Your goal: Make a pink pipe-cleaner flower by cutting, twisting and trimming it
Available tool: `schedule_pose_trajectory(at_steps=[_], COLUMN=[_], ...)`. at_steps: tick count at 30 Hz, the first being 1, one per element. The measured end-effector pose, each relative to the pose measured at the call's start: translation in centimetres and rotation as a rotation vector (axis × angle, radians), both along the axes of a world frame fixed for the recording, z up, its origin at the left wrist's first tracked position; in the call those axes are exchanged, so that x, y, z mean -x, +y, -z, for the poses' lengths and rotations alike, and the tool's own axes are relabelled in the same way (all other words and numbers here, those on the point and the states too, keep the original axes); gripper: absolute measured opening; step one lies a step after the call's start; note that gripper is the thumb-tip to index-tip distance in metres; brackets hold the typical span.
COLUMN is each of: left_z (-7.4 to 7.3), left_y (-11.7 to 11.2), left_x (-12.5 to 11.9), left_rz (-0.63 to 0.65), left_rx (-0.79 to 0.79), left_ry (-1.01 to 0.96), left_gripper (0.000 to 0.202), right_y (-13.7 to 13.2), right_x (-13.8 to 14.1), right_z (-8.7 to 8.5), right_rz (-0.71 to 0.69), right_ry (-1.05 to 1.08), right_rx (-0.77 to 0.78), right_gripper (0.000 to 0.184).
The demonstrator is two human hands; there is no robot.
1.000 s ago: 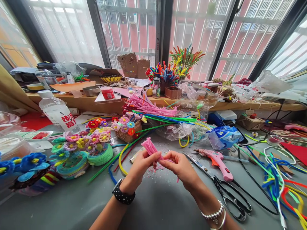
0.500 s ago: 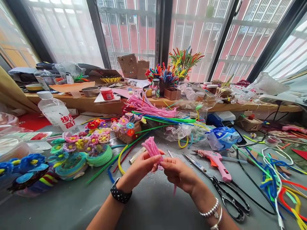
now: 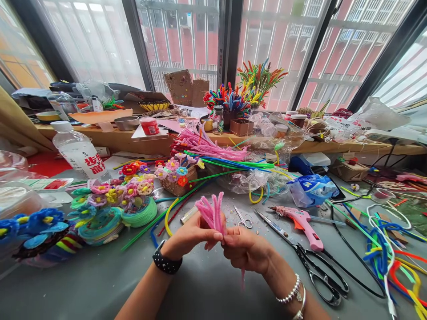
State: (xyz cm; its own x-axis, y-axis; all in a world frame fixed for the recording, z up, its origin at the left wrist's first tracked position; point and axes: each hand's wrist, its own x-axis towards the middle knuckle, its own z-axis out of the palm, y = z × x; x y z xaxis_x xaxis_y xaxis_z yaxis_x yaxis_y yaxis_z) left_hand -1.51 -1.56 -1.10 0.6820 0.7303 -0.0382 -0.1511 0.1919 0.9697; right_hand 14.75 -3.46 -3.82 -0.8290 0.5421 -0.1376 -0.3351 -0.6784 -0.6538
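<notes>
both hands' fingers (image 3: 216,235) clamped on pink pipe-cleaner bundle (image 3: 212,213), small scissors (image 3: 243,219) & glue gun (image 3: 300,221) nr right.

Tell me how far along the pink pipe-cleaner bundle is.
Done: finished flower baskets stand at the left, and pink fluff lies on the table. In hand: left hand and right hand pinch the pink bundle at its base; its tips fan upward. Left: it is not yet a flower; a pink tail hangs loose below.
</notes>
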Motion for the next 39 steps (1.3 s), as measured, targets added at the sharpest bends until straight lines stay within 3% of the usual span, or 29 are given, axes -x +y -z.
schedule_pose_trajectory(at_steps=[5,14,18,21,27,31,36,39], left_z=[-0.1,0.7,0.4,0.1,-0.1,0.0,0.1,0.2], left_y=[-0.2,-0.3,-0.4,-0.5,-0.7,-0.8,-0.8,-0.7], left_x=[0.0,-0.7,-1.2,-1.4,-1.2,-1.4,-1.9,-2.0], left_rz=[-0.004,-0.14,-0.162,-0.158,-0.024,-0.098,-0.22,-0.209], left_rx=[-0.001,0.062,0.118,0.15,0.14,0.11,0.163,0.193], left_ry=[-0.022,-0.045,-0.074,-0.128,-0.263,-0.264,-0.284,-0.285], left_gripper=[0.029,0.026,0.024,0.022,0.022,0.023,0.022,0.022], right_y=[-0.1,-0.5,-0.3,-0.2,-0.6,-1.0,-1.0,-0.9], right_x=[0.0,0.3,0.2,0.0,-0.2,0.1,0.7,0.8], right_z=[0.1,-1.5,-1.6,-1.5,-1.1,-1.5,-2.1,-2.0], right_rz=[0.0,0.364,0.428,0.407,0.198,0.304,0.509,0.512], right_ry=[0.013,-0.265,-0.33,-0.283,-0.073,-0.11,-0.255,-0.261], right_rx=[0.0,-0.288,-0.404,-0.353,-0.059,-0.06,-0.217,-0.184], right_gripper=[0.023,0.021,0.017,0.018,0.022,0.023,0.023,0.027])
